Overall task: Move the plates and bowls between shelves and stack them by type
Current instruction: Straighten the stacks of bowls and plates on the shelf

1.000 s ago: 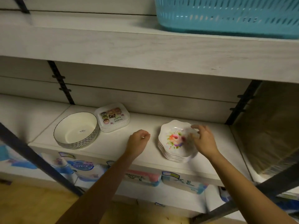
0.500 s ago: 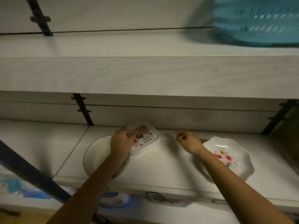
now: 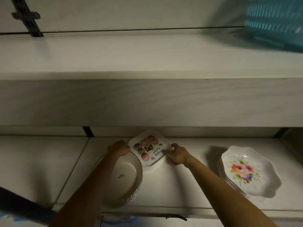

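Note:
A stack of square plates with cartoon owls (image 3: 148,149) sits at the back of the lower shelf (image 3: 180,185). My left hand (image 3: 118,148) grips its left edge and my right hand (image 3: 177,154) grips its right edge. A round white bowl with a patterned rim (image 3: 126,176) stands just left and in front of the stack, partly under my left forearm. A stack of scalloped plates with a flower print (image 3: 247,172) rests at the right of the same shelf.
The upper shelf (image 3: 147,63) overhangs the lower one, with a thick front edge. A teal plastic basket (image 3: 275,22) stands on it at the far right. Black shelf brackets (image 3: 26,17) run up the back wall. A dark bar (image 3: 24,205) crosses the bottom left.
Both hands left the flower plates and moved left to the owl plates, closing on the stack's two sides. The view tilted up and nearer.

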`<action>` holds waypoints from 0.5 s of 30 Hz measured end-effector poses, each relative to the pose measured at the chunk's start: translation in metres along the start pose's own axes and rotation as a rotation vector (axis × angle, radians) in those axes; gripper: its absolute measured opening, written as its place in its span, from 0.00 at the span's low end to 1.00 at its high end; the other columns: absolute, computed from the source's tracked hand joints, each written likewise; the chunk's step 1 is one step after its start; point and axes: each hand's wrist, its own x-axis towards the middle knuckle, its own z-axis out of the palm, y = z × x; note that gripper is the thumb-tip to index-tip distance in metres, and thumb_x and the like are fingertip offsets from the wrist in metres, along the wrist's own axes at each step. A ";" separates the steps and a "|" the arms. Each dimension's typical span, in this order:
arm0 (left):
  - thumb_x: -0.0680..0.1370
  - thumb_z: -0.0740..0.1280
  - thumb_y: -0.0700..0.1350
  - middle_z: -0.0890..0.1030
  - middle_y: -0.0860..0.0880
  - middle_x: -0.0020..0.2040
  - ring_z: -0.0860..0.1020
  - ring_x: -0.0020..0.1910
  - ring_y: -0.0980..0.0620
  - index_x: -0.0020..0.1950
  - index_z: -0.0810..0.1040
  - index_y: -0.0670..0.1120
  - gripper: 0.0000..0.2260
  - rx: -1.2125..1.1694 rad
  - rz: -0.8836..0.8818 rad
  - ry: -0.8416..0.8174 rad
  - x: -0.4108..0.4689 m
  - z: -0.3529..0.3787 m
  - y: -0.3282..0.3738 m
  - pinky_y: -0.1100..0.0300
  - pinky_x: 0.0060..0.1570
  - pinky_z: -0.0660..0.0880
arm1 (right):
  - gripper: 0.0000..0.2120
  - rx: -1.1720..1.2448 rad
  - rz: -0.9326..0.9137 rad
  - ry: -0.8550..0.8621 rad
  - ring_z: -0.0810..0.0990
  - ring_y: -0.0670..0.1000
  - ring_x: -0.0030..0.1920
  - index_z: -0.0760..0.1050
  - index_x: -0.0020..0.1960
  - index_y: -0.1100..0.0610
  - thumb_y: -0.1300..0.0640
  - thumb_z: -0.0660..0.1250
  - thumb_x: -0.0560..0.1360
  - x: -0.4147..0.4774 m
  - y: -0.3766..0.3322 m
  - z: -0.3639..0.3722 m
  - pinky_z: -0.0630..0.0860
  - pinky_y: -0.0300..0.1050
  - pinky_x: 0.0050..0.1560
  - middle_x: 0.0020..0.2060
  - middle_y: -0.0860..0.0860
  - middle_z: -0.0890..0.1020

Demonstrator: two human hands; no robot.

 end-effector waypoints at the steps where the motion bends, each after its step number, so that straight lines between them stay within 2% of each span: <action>1: 0.76 0.59 0.47 0.77 0.39 0.61 0.76 0.59 0.42 0.59 0.75 0.39 0.17 0.020 0.023 -0.008 0.005 0.001 0.000 0.53 0.60 0.72 | 0.25 0.041 0.025 -0.016 0.83 0.62 0.50 0.64 0.64 0.61 0.46 0.64 0.75 0.003 0.000 0.005 0.77 0.56 0.57 0.53 0.62 0.82; 5: 0.76 0.59 0.40 0.75 0.37 0.63 0.75 0.61 0.41 0.62 0.74 0.37 0.16 0.076 0.105 0.017 0.009 -0.003 0.012 0.55 0.57 0.72 | 0.19 0.183 0.061 0.028 0.84 0.62 0.49 0.66 0.60 0.61 0.52 0.64 0.74 0.014 0.001 0.013 0.79 0.55 0.55 0.49 0.60 0.83; 8: 0.76 0.59 0.39 0.77 0.38 0.62 0.77 0.60 0.42 0.61 0.75 0.38 0.15 0.108 0.139 0.027 0.009 0.000 0.025 0.56 0.55 0.73 | 0.08 0.237 0.073 0.055 0.84 0.63 0.46 0.67 0.54 0.58 0.59 0.61 0.76 0.012 0.002 0.006 0.80 0.55 0.53 0.36 0.54 0.80; 10: 0.75 0.59 0.38 0.79 0.38 0.59 0.78 0.57 0.42 0.59 0.76 0.38 0.15 0.129 0.171 -0.009 0.009 0.004 0.035 0.56 0.53 0.75 | 0.05 0.213 0.085 0.111 0.84 0.63 0.44 0.66 0.52 0.57 0.60 0.59 0.76 0.006 0.006 -0.002 0.80 0.54 0.52 0.33 0.51 0.77; 12: 0.75 0.59 0.38 0.78 0.37 0.61 0.78 0.58 0.41 0.61 0.75 0.38 0.16 0.133 0.216 -0.018 0.006 0.010 0.048 0.56 0.54 0.74 | 0.07 0.187 0.107 0.185 0.84 0.62 0.44 0.66 0.53 0.58 0.60 0.58 0.76 0.004 0.017 -0.011 0.80 0.54 0.52 0.34 0.51 0.77; 15: 0.76 0.60 0.40 0.75 0.39 0.64 0.75 0.62 0.41 0.65 0.73 0.41 0.18 0.142 0.298 -0.018 -0.001 0.024 0.071 0.54 0.59 0.73 | 0.17 0.206 0.163 0.297 0.82 0.62 0.51 0.67 0.62 0.63 0.58 0.61 0.75 -0.004 0.037 -0.024 0.79 0.53 0.54 0.47 0.59 0.80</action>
